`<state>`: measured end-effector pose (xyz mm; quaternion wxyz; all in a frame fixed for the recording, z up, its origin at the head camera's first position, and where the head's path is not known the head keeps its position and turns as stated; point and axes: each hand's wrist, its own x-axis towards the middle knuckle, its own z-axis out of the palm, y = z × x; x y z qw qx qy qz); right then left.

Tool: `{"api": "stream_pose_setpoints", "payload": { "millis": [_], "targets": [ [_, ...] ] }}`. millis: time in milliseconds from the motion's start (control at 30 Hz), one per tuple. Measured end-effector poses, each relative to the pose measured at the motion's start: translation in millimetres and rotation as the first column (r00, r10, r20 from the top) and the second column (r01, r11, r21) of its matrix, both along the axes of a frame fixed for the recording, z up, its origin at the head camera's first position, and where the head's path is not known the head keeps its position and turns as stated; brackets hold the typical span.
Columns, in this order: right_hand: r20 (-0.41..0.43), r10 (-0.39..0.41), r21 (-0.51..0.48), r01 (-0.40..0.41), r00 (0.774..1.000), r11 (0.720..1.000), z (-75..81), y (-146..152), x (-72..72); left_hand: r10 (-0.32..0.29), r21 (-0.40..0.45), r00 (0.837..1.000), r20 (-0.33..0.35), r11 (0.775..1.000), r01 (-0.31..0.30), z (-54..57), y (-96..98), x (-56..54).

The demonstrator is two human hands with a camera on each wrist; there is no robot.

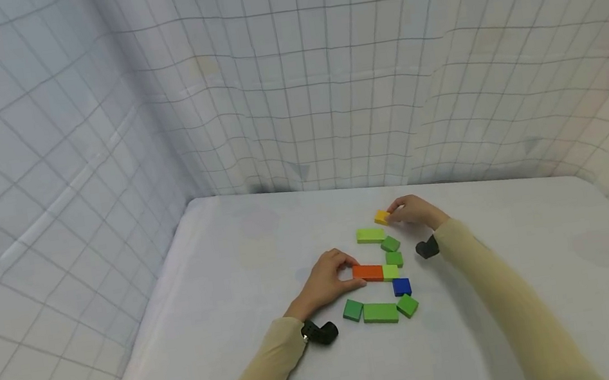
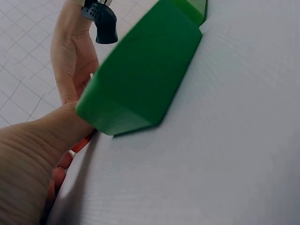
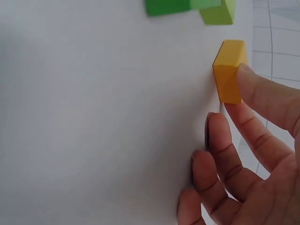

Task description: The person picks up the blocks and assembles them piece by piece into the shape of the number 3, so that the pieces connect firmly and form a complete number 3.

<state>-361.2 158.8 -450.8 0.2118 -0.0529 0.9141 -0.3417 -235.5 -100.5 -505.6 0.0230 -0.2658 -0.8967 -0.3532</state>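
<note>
My left hand point(image 1: 325, 282) holds the left end of a long orange-red block point(image 1: 367, 273) between thumb and fingers. That block lies against a lime-green square block point(image 1: 390, 272). In the left wrist view a dark green block point(image 2: 140, 70) fills the foreground and hides part of the grip. Farther back, my right hand point(image 1: 415, 210) pinches a small yellow block point(image 1: 382, 217), thumb on one face and index finger at its lower end in the right wrist view. Its other fingers point(image 3: 220, 133) are loosely bent beside the table surface.
A long lime block point(image 1: 370, 235) lies in front of the yellow one, with small green blocks point(image 1: 390, 243) beside it. Nearer are a blue block point(image 1: 402, 286), a long green block point(image 1: 380, 313) and two green squares at its ends. Gridded white cloth point(image 1: 302, 86) hangs behind the table.
</note>
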Motion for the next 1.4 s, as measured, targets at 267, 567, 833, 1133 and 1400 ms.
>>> {"api": "stream_pose_setpoints", "payload": {
  "millis": [267, 567, 833, 1133, 1400],
  "targets": [
    [0.015, -0.045, -0.001, 0.045, 0.999, 0.999, 13.4, -41, -6.8, 0.006, 0.000, 1.000, 0.018, 1.000, -0.006, -0.8, -1.7, -1.4],
    [0.110, -0.071, -0.038, 0.075, 0.991, 0.996, 14.4, -65, -14.1, -0.011, 0.026, 1.000, 0.005, 1.000, 0.011, 2.2, 3.3, 0.5],
    [0.142, -0.030, -0.044, 0.037, 0.989, 0.998, 10.1, -74, -14.1, -0.006, 0.017, 1.000, 0.006, 1.000, 0.006, 2.3, 3.3, -1.6],
    [0.153, 0.050, -0.029, -0.046, 0.987, 0.999, 8.5, -75, -10.4, 0.006, 0.003, 1.000, 0.017, 1.000, -0.006, 5.3, 3.5, 0.3],
    [0.181, 0.076, -0.017, -0.074, 0.980, 0.997, 10.2, -72, -3.9, 0.006, 0.014, 1.000, 0.021, 1.000, -0.006, 5.4, 4.1, 0.7]
  ]
}}
